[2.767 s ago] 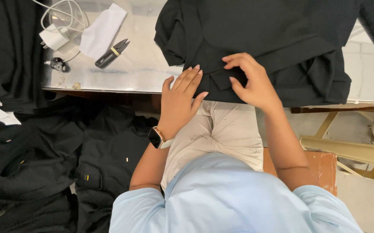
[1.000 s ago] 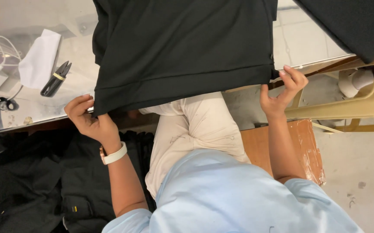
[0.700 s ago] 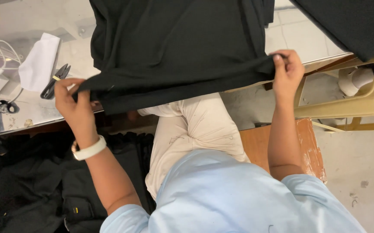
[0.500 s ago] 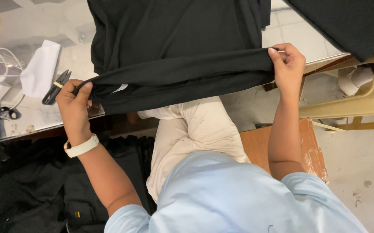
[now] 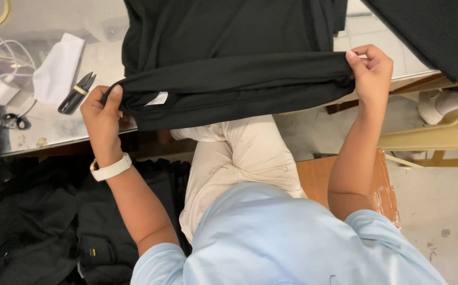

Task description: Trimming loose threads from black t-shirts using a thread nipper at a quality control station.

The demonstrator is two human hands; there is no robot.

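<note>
Black garment (image 5: 229, 84): left hand (image 5: 101, 113), right hand (image 5: 370, 74) grips pinched closed on folded edge (taut between).

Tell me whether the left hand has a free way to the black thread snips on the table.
Probably yes. The thread snips lie uncovered on the table just beside the left hand, with nothing between them. That hand grips the black garment, though, and would have to let go first.
</note>
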